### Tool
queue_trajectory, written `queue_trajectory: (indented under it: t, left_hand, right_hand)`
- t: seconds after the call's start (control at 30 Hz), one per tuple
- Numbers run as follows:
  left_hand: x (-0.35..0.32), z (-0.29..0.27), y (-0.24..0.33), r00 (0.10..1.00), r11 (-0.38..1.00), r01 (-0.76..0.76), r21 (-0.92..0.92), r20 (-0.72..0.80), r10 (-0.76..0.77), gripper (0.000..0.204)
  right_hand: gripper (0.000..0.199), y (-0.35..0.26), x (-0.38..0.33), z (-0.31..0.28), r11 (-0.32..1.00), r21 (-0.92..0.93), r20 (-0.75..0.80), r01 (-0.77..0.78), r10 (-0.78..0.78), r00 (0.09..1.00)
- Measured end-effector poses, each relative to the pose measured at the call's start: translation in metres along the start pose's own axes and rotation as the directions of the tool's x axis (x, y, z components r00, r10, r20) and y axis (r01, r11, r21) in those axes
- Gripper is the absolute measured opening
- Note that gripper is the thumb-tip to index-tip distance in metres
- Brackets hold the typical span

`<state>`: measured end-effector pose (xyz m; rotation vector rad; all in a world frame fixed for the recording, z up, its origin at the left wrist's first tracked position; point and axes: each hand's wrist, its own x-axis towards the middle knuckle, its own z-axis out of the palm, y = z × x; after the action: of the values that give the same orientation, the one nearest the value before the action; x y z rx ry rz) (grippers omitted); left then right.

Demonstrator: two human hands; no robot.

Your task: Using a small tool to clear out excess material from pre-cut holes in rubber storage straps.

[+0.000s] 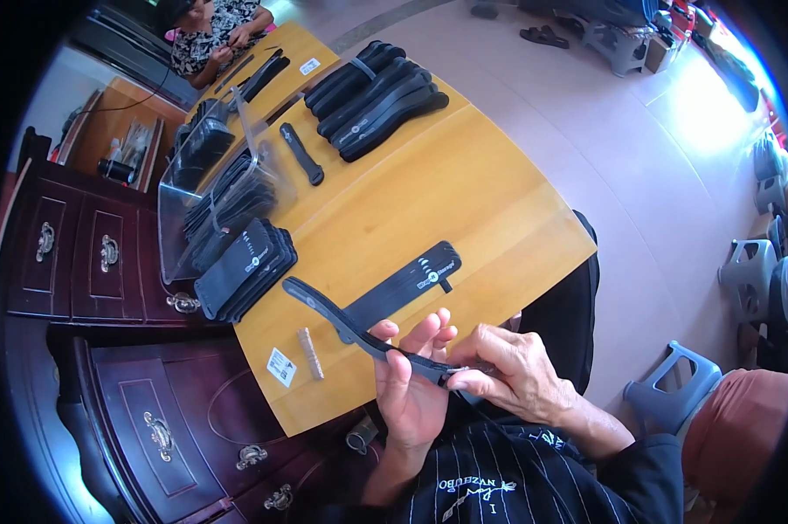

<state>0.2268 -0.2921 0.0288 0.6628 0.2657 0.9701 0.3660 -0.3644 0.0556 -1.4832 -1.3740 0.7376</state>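
Note:
Above the near edge of the table, a long black strap (328,312) is stretched between my hands, its rounded far end pointing up and left. My left hand (411,402) is turned palm up, with the strap lying between its thumb and fingers. The fingertips of my right hand (521,371) pinch the strap's near end, where a small light-coloured bit shows; its detail is too small to make out. Just beyond my hands, a wide black strap (394,288) with white print lies flat on the table, partly covered by the held one.
The yellow wooden table (499,192) carries bundled black straps (368,96), a single strap (301,154), a stack of straps (247,271) and a clear plastic bin (171,227). Another person (219,39) sits at the far end. Dark drawers (141,419) stand left, a grey-blue stool (673,384) right.

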Motion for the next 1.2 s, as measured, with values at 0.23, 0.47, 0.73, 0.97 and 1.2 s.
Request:
queue_trajectory:
  t: [0.23,0.47,0.73,0.97,1.2]
  left_hand:
    - [-0.011,0.007,-0.015,0.999,0.994,-0.018,0.110,-0.047,0.024,0.025]
    - [-0.006,-0.010,-0.015,0.805,0.273,-0.586,0.763,0.508,0.307,0.019]
    - [-0.024,-0.015,-0.005,0.977,0.908,-0.145,0.394,0.202,0.068,0.038]
    - [-0.011,-0.024,0.003,0.959,0.862,-0.229,0.452,0.258,0.120,0.042]
    - [-0.007,-0.028,-0.002,0.996,0.882,-0.086,0.464,0.044,0.074,0.037]
  right_hand:
    - [0.033,-0.001,-0.012,0.000,0.988,-0.155,-0.068,-0.002,-0.009,0.998]
    - [0.032,0.015,-0.015,0.001,-0.032,0.791,0.575,-0.611,0.381,0.724]
    - [0.026,-0.002,-0.012,-0.005,0.506,0.690,0.306,-0.518,0.445,0.842]
    - [0.023,0.001,0.002,-0.005,0.420,0.699,0.371,-0.579,0.479,0.795]
    - [0.034,0.017,0.011,0.007,0.438,0.713,0.345,-0.548,0.462,0.817]
